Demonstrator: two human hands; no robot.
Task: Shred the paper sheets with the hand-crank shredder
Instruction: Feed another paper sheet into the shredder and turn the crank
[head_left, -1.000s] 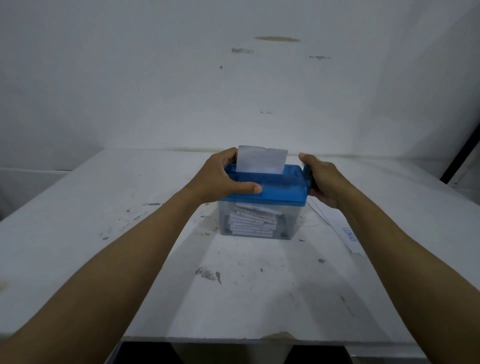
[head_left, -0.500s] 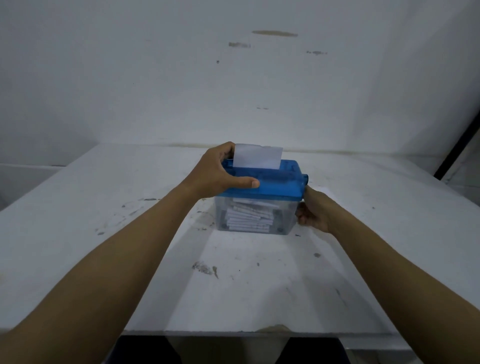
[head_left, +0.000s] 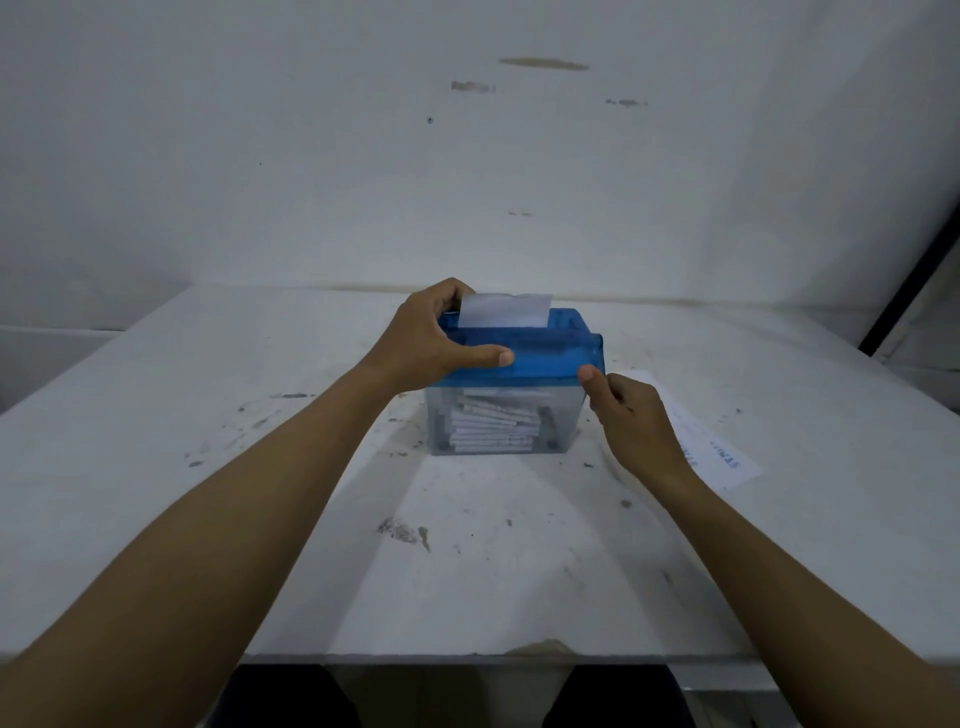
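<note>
Shredder (head_left: 540, 353): mid-table (head_left: 208, 415), blue lid on clear bin | sheet (head_left: 504, 310): upright in top slot | strips (head_left: 493, 423): piled in bin | left hand (head_left: 431, 343): grips lid's left end | right hand (head_left: 628, 415): curled beside right wall, grasp cannot be told | spare sheet (head_left: 722, 457): flat, right of shredder

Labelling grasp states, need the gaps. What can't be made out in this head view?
Crank: head view, hidden behind the right hand and the blue lid; whether that hand grips it is unclear.
Left hand fingertips: head view, out of sight over the lid's far edge, beside the sheet in the slot.
Print on the loose sheet: head view, too small, partly under the right forearm.
Slot sheet's lower part: head view, inside the lid.
</note>
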